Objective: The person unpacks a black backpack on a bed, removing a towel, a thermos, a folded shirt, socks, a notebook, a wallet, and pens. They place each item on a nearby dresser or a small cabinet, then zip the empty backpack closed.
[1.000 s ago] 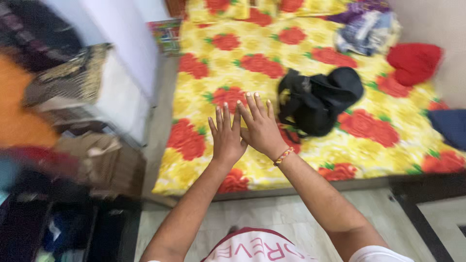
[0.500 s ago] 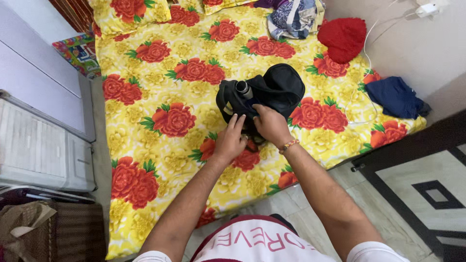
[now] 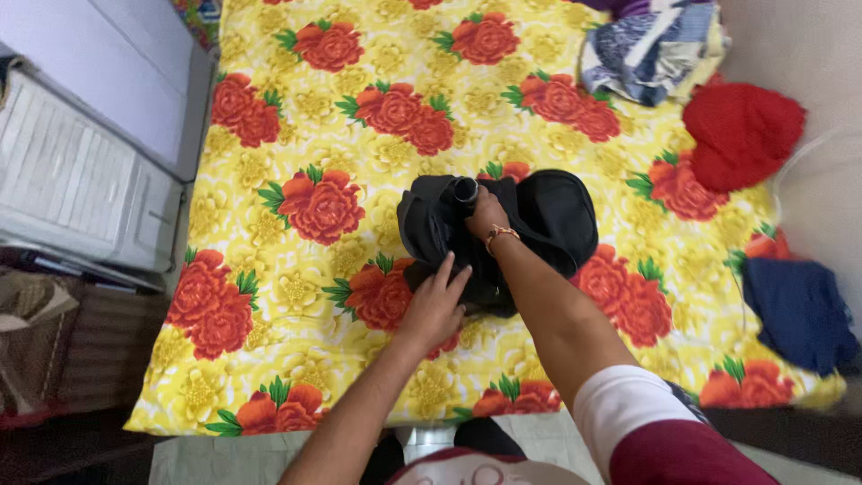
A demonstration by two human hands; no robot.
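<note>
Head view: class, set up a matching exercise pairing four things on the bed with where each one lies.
Things:
1. black bag
2. red cloth
3. navy cloth
4. striped cloth

Places:
A. top right corner
B. right edge, near the foot
C. middle, under both hands
D. right side, by the wall, below the striped one

Pairs: 1-C, 2-D, 3-B, 4-A

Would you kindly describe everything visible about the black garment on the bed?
The black garment is soft, matte cloth, crumpled into a loose heap near the middle of the yellow floral bedsheet. The right hand grips a bunched fold at its top; the left hand presses its lower left edge, fingers spread.
</note>
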